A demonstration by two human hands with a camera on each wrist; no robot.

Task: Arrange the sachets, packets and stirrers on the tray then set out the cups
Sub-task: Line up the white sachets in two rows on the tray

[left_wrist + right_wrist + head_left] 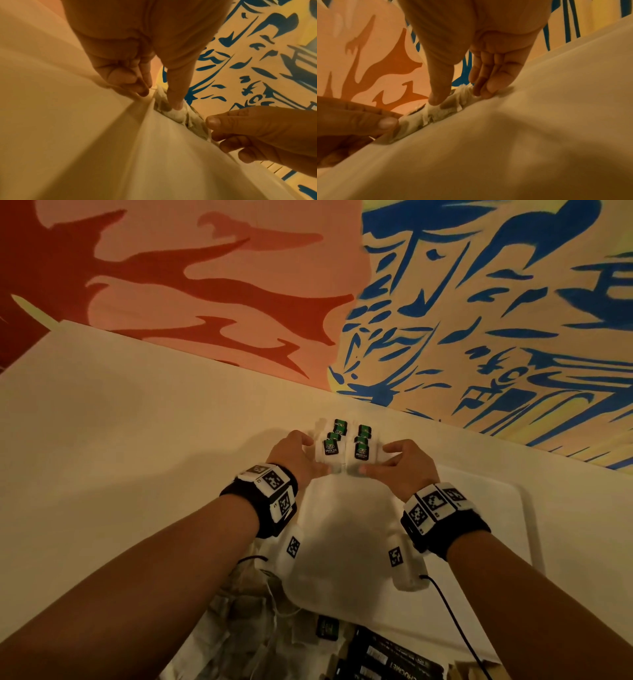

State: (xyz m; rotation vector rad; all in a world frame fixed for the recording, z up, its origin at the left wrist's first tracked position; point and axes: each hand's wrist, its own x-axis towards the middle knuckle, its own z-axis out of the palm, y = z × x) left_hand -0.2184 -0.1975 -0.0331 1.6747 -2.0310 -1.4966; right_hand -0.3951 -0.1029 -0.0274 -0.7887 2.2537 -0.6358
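Note:
Several white tea bag sachets (346, 445) with green tags lie in two short rows at the far left corner of the white tray (479, 508). My left hand (317, 455) flanks the rows on the left, its thumb pressing their near edge and its fingers against their left side. My right hand (376, 462) mirrors it on the right. In the left wrist view the left hand (160, 99) has its thumb on the sachets (178, 116). In the right wrist view the right hand (458, 97) touches the sachets (423, 119) with thumb and straight fingers. No cups or stirrers are in view.
A loose heap of tea bags (246, 611) and several black packets (387, 655) lie near me at the bottom edge. The white table (120, 440) stretches to the left. A painted wall (479, 302) rises right behind the tray.

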